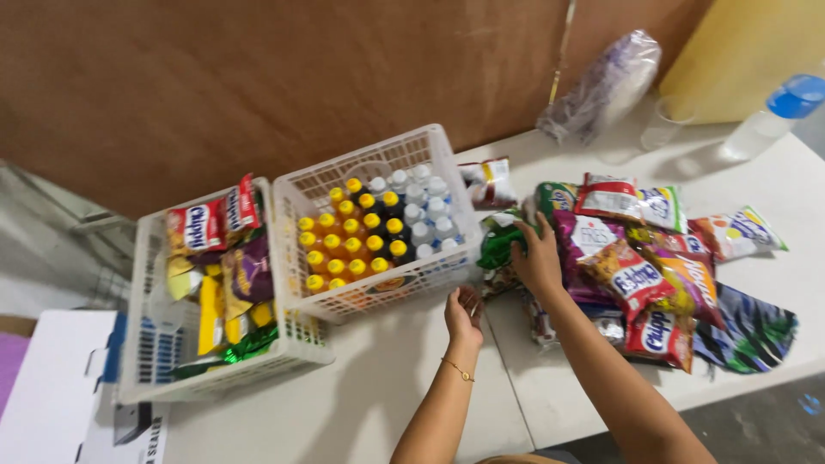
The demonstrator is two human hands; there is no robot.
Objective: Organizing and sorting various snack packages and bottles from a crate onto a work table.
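I see my left hand (464, 314) just below the centre of the frame, palm turned up, fingers loosely curled and a little apart, holding nothing; its fingertips sit just beside the near wall of the white basket of bottles (430, 279). That basket stands tilted at centre frame and holds yellow-capped bottles (348, 236) on its left side and white-capped bottles (421, 210) on its right. My right hand (537, 258) lies right of centre, palm down, fingers spread over the left edge of the snack packet pile (640, 266), its fingertips touching a green packet (500, 241) that lies between the basket and the pile. I cannot tell whether the fingers have closed on it or only rest on it.

A second white basket (150, 361), at lower left of the frame, touches the first and is part-filled with snack packets, a red packet (198, 225) leaning at its far end.

I judge the step in hand to be picking a packet off the pile, with the green one as the thing being reached for. The next move, as I read it, calls for a firm pinch on the crinkly foil at its edge, lifting it clear of its neighbours without dragging them off the white table (378, 395). The slack left hand is free to steady the basket.
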